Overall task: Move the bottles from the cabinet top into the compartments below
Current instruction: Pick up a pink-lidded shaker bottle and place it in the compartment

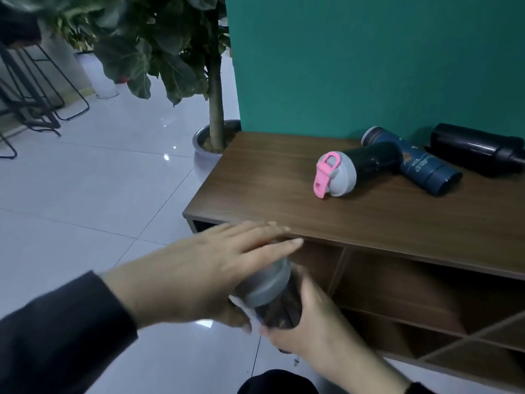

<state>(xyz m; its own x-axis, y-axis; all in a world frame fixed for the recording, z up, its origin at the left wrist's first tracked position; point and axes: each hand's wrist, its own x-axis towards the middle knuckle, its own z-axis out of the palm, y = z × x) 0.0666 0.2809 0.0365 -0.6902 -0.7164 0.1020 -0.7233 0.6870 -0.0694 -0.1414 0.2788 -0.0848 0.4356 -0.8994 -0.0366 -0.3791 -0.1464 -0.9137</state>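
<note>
Grey-lidded bottle (272, 297) gripped by right hand (309, 322), left hand (204, 268) above.

Pale markings on the blue bottle (420, 166); too blurred to read.

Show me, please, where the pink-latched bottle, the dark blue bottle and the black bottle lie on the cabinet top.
pink-latched bottle (345, 174): head view, on its grey lid.
dark blue bottle (420, 163): head view, on the printed middle of its body.
black bottle (466, 145): head view, on its glossy body.
</note>
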